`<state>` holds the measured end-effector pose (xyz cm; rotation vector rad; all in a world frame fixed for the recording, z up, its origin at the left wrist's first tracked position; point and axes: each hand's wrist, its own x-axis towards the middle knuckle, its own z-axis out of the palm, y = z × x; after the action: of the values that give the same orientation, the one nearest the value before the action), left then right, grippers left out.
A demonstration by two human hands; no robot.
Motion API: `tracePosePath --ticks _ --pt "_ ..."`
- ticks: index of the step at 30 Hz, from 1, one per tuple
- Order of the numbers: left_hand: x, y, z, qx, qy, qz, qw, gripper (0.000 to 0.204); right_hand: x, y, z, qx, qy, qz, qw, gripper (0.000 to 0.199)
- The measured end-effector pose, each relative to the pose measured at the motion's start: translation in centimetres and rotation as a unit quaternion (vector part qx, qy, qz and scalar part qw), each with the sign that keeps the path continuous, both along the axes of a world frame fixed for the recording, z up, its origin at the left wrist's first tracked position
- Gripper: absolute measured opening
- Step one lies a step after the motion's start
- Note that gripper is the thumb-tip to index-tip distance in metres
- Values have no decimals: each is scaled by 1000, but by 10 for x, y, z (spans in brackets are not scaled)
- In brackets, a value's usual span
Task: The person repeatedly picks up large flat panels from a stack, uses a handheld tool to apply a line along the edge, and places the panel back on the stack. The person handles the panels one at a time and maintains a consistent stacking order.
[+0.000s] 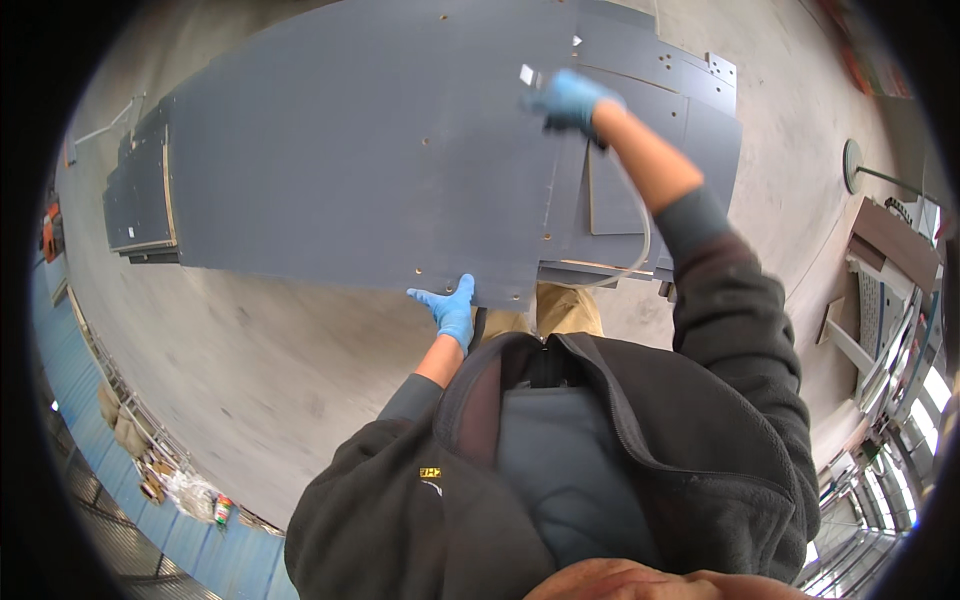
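One broad grey panel [310, 150] lying flat, under one hand and below the other

The panel stretches away to the left of the right-hand grip and comes back toward the body to the left hand. Several small holes show in it, one of them [427, 141] left of the grip and a little nearer the body. As far as progress can be judged, the panel is in place and its holes are made; no fittings are visible in those holes, and which part of the surface is dealt with and which is left cannot be told.

The right hand [572, 100], blue-gloved and blurred, is curled around a dark tool [558, 126]; a small white piece [527, 74] shows just beyond its fingers. Its arm reaches forward and inward, elbow out to the side. Whether the tool touches the panel is unclear. A pale hose [645, 225] curves from beneath the grip toward the body.

The left hand [449, 311], also gloved, grasps nothing: it rests on the panel's near edge, thumb and fingers spread, its forearm short and close to the torso.

Right of the grip, smaller grey boards [640, 180] lie partly under the panel. Far to its left is another stack of boards [145, 195], and beyond everything spreads the concrete floor [290, 370].
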<state>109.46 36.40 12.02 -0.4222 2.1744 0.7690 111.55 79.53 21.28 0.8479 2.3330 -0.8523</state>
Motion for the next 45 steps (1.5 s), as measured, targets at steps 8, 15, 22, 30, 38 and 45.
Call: tracePosePath --ticks 8,15,22,30,38,45 --pt "-3 -34 -22 37 23 -10 999 133 -116 3 -40 46 -156 319 933 52" --pt "-1 -57 -43 235 -70 237 940 88 -71 -171 -45 -276 -356 303 840 54" --pt "-39 -61 -30 266 -126 274 915 46 -215 46 -27 19 -11 -299 954 26" --pt "-68 -72 -49 243 -84 160 953 40 -298 -209 -2 -76 -86 512 851 59" --pt "-78 -76 -42 270 -119 165 941 30 -362 -173 -7 -105 -74 172 977 45" --pt "-90 -75 -40 258 -163 150 940 28 -235 -126 -35 -50 13 333 942 24"
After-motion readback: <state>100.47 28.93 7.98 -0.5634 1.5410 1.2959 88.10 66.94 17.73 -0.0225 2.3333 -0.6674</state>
